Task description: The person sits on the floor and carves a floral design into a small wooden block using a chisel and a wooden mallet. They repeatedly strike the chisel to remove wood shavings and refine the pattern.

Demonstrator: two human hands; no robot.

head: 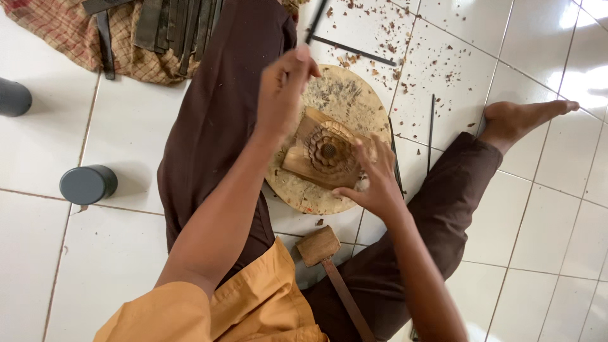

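A carved wooden block with a flower pattern [324, 154] lies on a round wooden work board [345, 101] between my legs on the tiled floor. My right hand [373, 180] rests on the block's right side and holds it down. My left hand [284, 92] is raised above the block's left side, its fingers closed on a thin dark chisel [315, 22] that points up and away. A wooden mallet [326, 259] lies on the floor just below the board, untouched.
Several dark metal chisels [171, 25] lie on a checked cloth [66, 28] at the top left. Two loose chisels [354, 50] and wood chips lie past the board. Two grey cylinders [88, 183] stand at the left. My bare foot [525, 117] is at the right.
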